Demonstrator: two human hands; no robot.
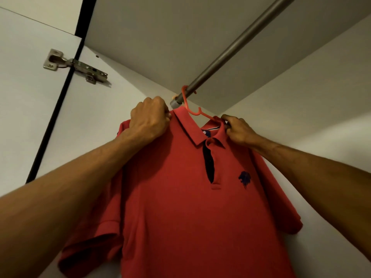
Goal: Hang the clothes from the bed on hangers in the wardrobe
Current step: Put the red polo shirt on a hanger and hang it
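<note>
Two hands settle a red polo shirt (180,197) on an orange hanger (193,111) already hooked over the wardrobe rail (230,49): the left hand (149,119) grips the shoulder, the right hand (236,128) pinches the collar. One garment appears nearly hung; the bed and any remaining clothes are out of view.
</note>
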